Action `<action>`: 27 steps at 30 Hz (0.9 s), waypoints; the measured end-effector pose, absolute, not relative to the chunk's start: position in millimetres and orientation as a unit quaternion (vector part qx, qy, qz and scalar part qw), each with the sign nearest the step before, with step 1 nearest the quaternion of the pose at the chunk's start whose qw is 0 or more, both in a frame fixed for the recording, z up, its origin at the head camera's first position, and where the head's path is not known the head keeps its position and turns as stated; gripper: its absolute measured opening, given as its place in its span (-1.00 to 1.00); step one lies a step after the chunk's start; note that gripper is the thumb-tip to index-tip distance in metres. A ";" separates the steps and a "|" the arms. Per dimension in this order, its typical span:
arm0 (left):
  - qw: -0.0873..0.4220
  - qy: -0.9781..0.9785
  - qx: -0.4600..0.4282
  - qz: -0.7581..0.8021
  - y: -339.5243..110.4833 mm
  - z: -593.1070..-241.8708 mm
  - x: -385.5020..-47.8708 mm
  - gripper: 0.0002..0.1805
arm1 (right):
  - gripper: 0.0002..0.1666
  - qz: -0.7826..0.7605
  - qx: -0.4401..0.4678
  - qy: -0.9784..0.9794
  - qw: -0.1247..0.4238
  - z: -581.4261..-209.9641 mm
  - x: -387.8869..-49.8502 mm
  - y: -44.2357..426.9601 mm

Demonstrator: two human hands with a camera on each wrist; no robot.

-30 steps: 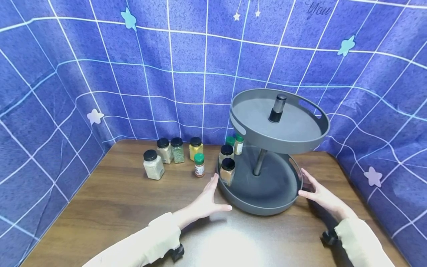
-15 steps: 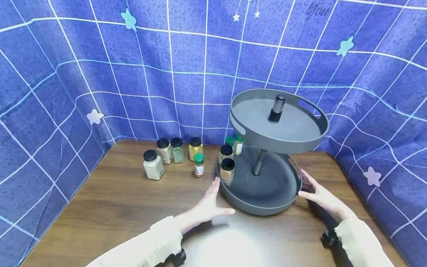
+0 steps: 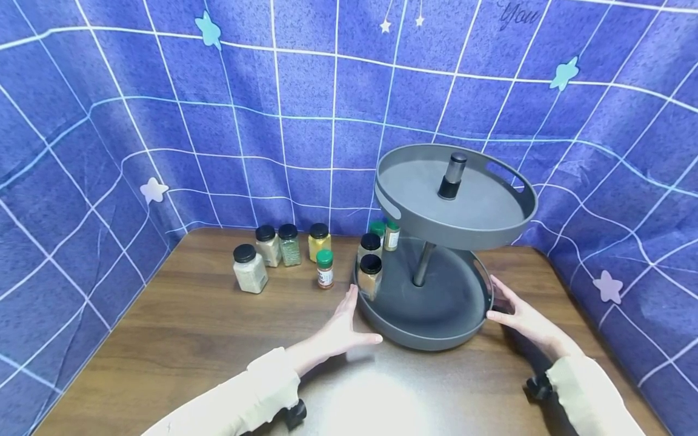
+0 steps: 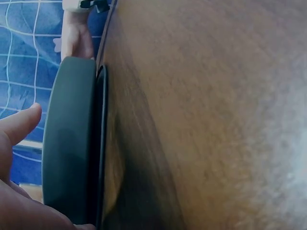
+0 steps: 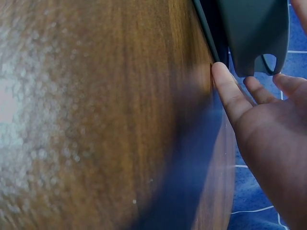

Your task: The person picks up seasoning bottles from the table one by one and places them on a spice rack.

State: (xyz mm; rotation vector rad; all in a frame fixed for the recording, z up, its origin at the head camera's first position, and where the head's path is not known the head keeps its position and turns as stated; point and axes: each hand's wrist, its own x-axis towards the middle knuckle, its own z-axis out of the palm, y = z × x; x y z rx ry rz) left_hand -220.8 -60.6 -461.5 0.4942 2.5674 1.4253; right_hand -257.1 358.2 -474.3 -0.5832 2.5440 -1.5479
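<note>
A dark grey two-tier turntable [image 3: 433, 327] stands on the table. Along the left side of its lower tier are two black-capped jars [image 3: 370, 283] and two green-capped bottles [image 3: 392, 239], partly hidden by one another and the upper tier. My left hand [image 3: 339, 333] has its fingertips at the lower tier's left rim, thumb spread apart in front. On the far side, my right hand [image 3: 523, 318] touches the right rim near the cut-out handle, fingers spread. In the right wrist view, its fingertips [image 5: 249, 80] meet the tray's edge.
Left of the turntable stand several black-capped jars, including a white one [image 3: 251, 275], a green one [image 3: 291, 249] and a yellow one [image 3: 319, 245]. A small green-capped bottle [image 3: 325, 272] is nearer the tray. A blue gridded curtain [image 3: 245, 133] surrounds the wooden table [image 3: 207, 351].
My left hand shifted slightly toward me, then back away along the rim. The lower tier turned a little, its left-side jars moving slightly backward. My right hand stays nearly still.
</note>
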 end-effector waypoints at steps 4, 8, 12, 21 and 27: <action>0.083 0.859 0.161 0.478 -60.8 -461.5 -225.6 0.25 | -0.07 -0.512 -0.192 0.836 0.052 -473.8 -256.6 357.8; 0.081 0.862 0.152 0.477 -61.3 -462.2 -230.3 0.27 | -0.06 -0.515 -0.195 0.833 0.052 -473.6 -256.7 356.9; 0.079 0.859 0.145 0.484 -61.8 -462.0 -233.9 0.29 | -0.06 -0.517 -0.194 0.832 0.054 -473.2 -257.1 356.5; 0.068 0.868 0.148 0.469 -63.5 -462.8 -242.6 0.29 | -0.06 -0.512 -0.187 0.836 0.058 -474.8 -258.3 357.6; 0.059 0.872 0.152 0.461 -65.1 -464.4 -250.5 0.29 | -0.06 -0.511 -0.189 0.837 0.053 -475.9 -260.0 358.1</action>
